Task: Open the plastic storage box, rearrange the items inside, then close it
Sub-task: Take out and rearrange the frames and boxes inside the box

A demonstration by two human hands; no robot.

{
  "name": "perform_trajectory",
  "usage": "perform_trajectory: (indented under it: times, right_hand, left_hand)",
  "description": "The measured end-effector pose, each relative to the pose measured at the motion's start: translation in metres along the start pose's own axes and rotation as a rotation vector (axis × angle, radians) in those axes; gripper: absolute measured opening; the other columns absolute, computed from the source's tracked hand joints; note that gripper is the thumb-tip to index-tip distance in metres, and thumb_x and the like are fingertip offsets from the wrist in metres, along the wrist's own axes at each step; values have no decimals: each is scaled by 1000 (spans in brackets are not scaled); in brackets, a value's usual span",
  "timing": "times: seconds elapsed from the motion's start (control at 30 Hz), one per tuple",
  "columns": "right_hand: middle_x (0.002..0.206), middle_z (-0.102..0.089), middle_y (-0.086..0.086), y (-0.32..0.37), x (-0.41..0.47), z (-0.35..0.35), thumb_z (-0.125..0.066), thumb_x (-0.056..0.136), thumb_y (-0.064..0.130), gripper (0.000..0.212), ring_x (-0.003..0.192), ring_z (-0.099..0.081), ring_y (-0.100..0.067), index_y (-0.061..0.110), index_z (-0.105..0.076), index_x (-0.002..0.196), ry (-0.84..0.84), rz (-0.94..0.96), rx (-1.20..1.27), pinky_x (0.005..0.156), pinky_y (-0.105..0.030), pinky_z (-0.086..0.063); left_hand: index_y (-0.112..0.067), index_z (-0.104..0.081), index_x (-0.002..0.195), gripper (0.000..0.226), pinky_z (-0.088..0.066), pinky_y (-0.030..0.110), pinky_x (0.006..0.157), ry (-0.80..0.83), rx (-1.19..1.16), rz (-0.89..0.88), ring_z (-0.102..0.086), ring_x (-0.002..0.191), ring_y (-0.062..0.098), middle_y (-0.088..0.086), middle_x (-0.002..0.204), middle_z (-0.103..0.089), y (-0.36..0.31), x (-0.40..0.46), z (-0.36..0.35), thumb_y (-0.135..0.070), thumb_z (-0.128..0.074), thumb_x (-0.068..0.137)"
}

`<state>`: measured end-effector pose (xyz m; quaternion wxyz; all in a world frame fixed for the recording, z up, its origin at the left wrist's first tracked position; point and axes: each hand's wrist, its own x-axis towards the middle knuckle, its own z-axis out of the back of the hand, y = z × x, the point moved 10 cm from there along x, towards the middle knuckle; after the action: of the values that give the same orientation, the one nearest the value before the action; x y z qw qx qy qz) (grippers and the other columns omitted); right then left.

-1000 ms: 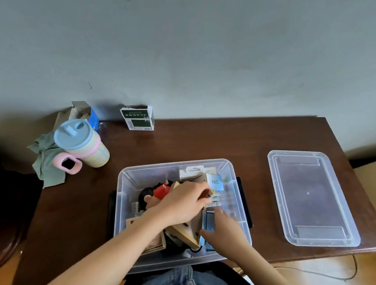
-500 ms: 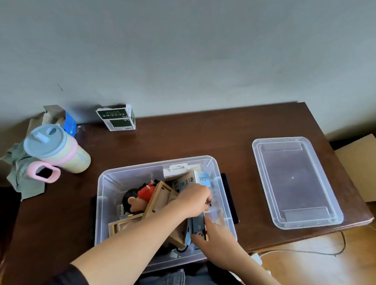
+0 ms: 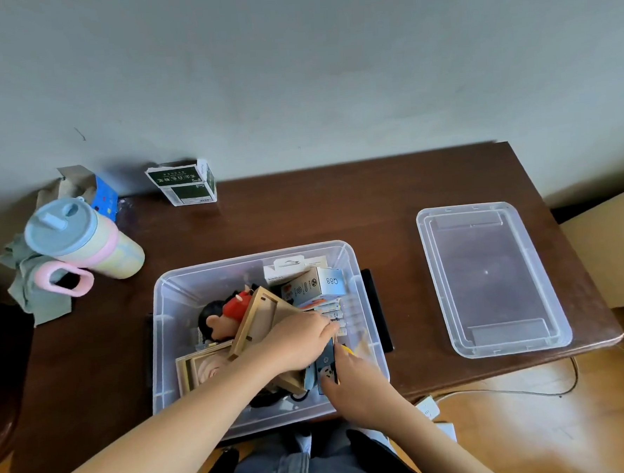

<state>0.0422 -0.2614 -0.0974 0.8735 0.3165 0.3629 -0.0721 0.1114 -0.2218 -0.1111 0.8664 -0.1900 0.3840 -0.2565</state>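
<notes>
Storage box point(image 3: 170, 340) open at near table edge, lid point(image 3: 488, 280) well apart right. Both hands inside, right half. Left hand point(image 3: 295, 341) bears on card stack; right hand point(image 3: 352, 378) pinches blue packet point(image 3: 326, 367), long axis near-far.

Since the earlier frames the left hand point(image 3: 297, 341) slid rightward off the tilted wooden frame point(image 3: 259, 318) onto the stacked small packs point(image 3: 331, 313), while the right hand point(image 3: 356, 383) pushed the blue pack point(image 3: 326, 369) upright beside them.
</notes>
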Motion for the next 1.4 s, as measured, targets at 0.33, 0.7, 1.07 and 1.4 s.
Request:
perform_trajectory:
  times: [0.33,0.7,1.07,1.4]
  right_hand:
    - [110,-58,-13,-5,3,14,-42,94,33,35,97,-58,-31,8,-44,118,-40,-31,-129,70,-32,-39]
    - [94,-57,-8,4,8,21,-41,95,37,24,80,-50,-24,13,-40,94,-21,-64,-282,64,-30,-38]
    - [115,-61,-9,3,14,21,-42,96,41,38,101,-60,-24,9,-48,114,2,-68,-289,74,-31,-48]
    - [114,-62,-9,12,21,32,-34,96,55,57,102,-60,-27,11,-36,131,-82,-26,-280,76,-35,-45]
  left_hand:
    - [-15,-66,95,14,-54,33,68,-774,-194,147,-62,76,11,-3,92,-66,78,-110,93,-14,-52,94]
    - [-3,-61,114,24,-48,28,67,18,311,591,-60,89,22,14,113,-65,145,-68,69,-5,-47,94]
    - [-10,-48,135,53,-35,39,106,-141,-758,715,-46,123,30,12,135,-52,165,-64,40,-47,-39,98]
    - [-8,-48,136,41,-36,33,97,-312,-759,733,-46,125,28,12,139,-48,183,-62,45,-28,-34,103]
